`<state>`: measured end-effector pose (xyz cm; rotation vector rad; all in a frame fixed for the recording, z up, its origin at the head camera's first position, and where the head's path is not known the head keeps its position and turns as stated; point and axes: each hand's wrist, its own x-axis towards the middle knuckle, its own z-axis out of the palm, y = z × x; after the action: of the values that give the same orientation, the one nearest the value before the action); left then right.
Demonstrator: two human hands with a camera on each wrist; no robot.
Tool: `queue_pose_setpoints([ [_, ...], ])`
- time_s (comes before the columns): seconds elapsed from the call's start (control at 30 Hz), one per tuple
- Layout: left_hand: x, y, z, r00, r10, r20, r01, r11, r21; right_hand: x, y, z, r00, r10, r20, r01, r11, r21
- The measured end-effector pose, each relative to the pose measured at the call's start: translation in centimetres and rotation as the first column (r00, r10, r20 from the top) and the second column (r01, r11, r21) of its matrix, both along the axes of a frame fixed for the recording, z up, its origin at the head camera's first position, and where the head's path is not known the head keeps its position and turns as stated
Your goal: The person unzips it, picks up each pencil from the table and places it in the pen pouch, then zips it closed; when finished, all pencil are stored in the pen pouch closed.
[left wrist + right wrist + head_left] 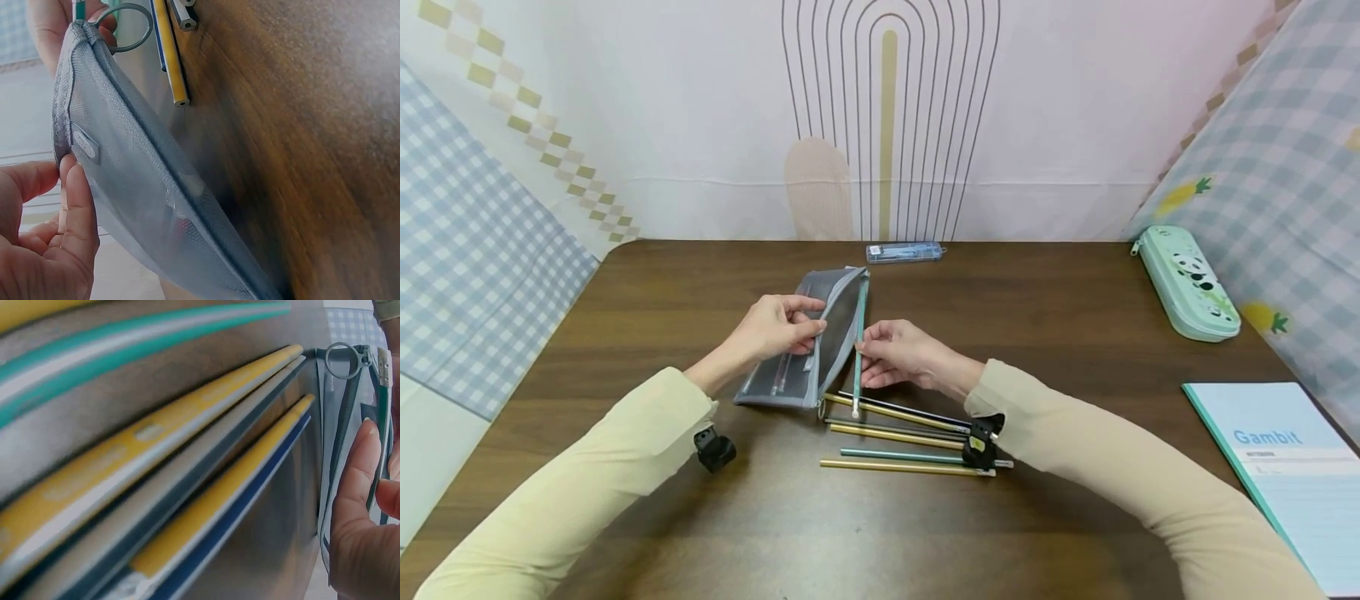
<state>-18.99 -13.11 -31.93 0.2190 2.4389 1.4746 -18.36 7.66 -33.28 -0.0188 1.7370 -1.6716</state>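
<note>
A grey mesh zip pouch (775, 382) lies on the table with its mouth held apart. The left hand (784, 327) pinches the near edge of that mouth between thumb and fingers; the left wrist view shows this grip on the pouch's (144, 169) zip edge. At the mouth's right side, the right hand (904, 354) pinches a green pencil (857, 385), its eraser end toward the person. The far end of this pencil lies along the pouch opening; whether it is inside cannot be told. Several gold, green and dark pencils (902, 469) lie beneath the right wrist.
Behind the pouch sits a small clear blue case (905, 252). A mint panda pencil case (1187, 283) rests at the far right, with a notebook (1277, 467) nearer on that side. Patterned cloth (700, 125) hangs behind the brown table (700, 525).
</note>
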Motion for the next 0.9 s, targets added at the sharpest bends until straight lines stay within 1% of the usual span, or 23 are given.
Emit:
queue_pose_setpoints([
  [0.13, 0.1, 0.0, 0.1, 1.0, 0.0, 0.005, 0.0, 1.0, 0.004, -0.6, -0.7, 0.2, 1.0, 0.01, 0.007, -0.01, 1.0, 0.005],
  [0.33, 0.1, 0.0, 0.2, 1.0, -0.006, 0.002, 0.007, 1.0, -0.018, -2.0, -2.2, 0.2, 1.0, -0.01, 0.011, 0.009, 1.0, 0.022],
  [0.47, 0.2, 0.0, 0.3, 1.0, -0.011, 0.009, 0.011, 1.0, -0.018, -2.3, -3.0, 0.1, 0.999, -0.021, 0.041, 0.02, 1.0, 0.023],
  [0.63, 0.2, 0.0, 0.3, 1.0, -0.015, 0.01, 0.015, 1.0, -0.025, -2.0, -3.4, 0.1, 0.995, -0.03, 0.095, 0.032, 0.999, -0.02],
  [0.7, 0.2, 0.0, 0.3, 1.0, -0.011, 0.006, 0.012, 1.0, -0.029, -1.7, -3.3, 0.2, 0.995, -0.024, 0.098, 0.027, 0.999, -0.029],
  [0.8, 0.2, 0.0, 0.2, 1.0, -0.005, 0.0, 0.005, 1.0, -0.028, -1.1, -2.5, 0.4, 0.998, -0.013, 0.069, 0.015, 1.0, -0.026],
  [0.9, 0.2, 0.0, 0.2, 1.0, -0.003, -0.006, 0.003, 1.0, -0.015, -0.5, -1.1, 0.6, 1.0, 0.003, 0.004, -0.003, 1.0, -0.009],
])
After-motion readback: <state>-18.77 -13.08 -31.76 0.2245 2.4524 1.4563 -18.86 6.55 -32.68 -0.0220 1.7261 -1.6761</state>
